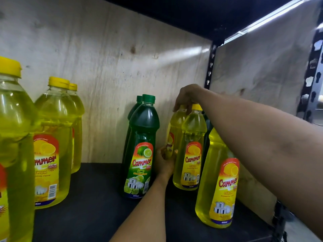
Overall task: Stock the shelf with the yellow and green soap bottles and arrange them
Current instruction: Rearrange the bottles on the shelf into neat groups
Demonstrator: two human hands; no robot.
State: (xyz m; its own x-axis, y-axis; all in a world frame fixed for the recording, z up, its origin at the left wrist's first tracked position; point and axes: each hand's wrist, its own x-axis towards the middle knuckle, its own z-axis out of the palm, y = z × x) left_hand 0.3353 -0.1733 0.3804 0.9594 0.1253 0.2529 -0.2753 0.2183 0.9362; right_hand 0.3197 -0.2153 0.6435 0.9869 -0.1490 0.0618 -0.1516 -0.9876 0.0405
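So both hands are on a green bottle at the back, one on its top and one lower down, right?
Not green. The head view shows the right hand gripping the top of a yellow bottle at the back, and the left hand holding it lower down.

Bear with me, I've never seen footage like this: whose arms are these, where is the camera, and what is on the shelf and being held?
There is no machine: a person wears one camera on the head, looking forward and down, so both bare arms are their own. The dark shelf holds large yellow bottles at the left, two green bottles in the middle and slimmer yellow bottles at the right. Both hands are on the rear yellow bottle of that right group: the left hand grips its lower body, the right hand curls its fingers over its top.
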